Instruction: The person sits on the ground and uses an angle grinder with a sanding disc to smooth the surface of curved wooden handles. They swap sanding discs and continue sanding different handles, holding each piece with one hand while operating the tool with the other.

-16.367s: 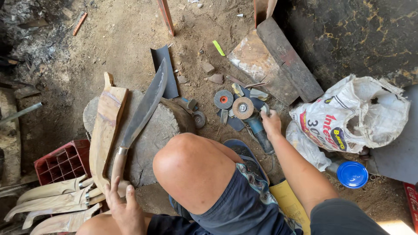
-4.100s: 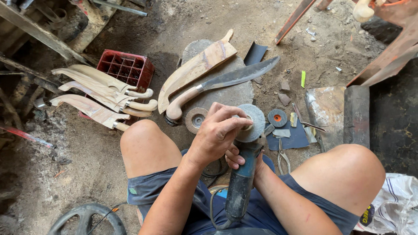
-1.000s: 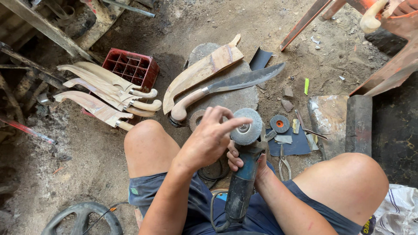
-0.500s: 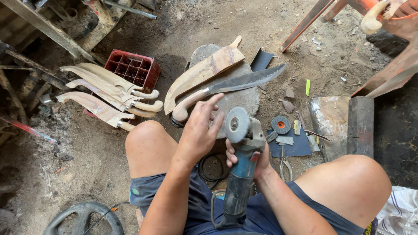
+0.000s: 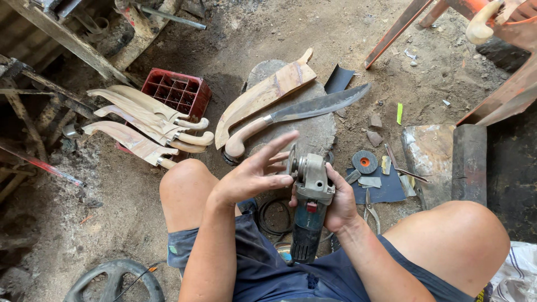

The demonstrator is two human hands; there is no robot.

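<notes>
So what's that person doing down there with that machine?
A person sits low over a dirt floor with an angle grinder across the lap. The right hand holds its body, while the left hand is spread open with fingertips against the disc end. Just ahead, a big knife with a pale handle lies on a flat stone beside a wooden sheath. More sheaths are piled by a red crate.

My left hand (image 5: pixel 254 173) is spread flat, fingers (image 5: pixel 278 146) splayed and pointing right, palm turned inward; my right hand (image 5: pixel 338 201) is curled in a firm grip, thumb on top; both forearms angle up between my bare knees.
</notes>
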